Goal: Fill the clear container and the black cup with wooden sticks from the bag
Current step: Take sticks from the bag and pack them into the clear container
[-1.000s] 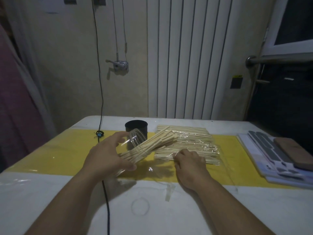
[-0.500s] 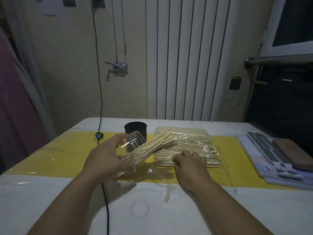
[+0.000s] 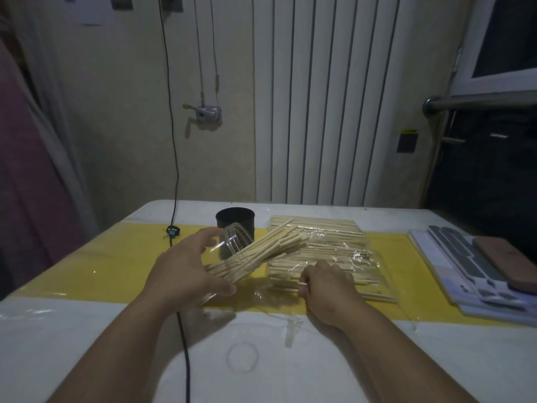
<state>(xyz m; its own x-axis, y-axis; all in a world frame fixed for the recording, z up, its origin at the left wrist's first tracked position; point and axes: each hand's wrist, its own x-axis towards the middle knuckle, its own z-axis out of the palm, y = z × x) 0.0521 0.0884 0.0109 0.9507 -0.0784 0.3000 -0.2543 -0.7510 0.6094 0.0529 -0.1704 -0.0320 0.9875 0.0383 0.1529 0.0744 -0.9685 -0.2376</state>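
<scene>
Loading the container [image 3: 236, 242] is the step I judge to be in hand. From the head view, my only one, the left hand [image 3: 186, 274] grips the container from the side, thumb below and fingers over it. It is tipped so its mouth faces the bag [image 3: 343, 257], and a sheaf of sticks [image 3: 273, 247] pokes out of it. The right hand [image 3: 328, 289] rests at the bag's near edge, fingers curled, pinching what looks like a stick end [image 3: 302, 284]; how many it has I cannot tell. The cup [image 3: 235, 221] stands upright just behind the container, and I cannot see into it. To do this well I would draw a small bunch straight out of the bag's open end and align the tips. Then I would slide them in along the sticks lodged there, keeping the tilt low so nothing spills onto the table [image 3: 87, 338].
</scene>
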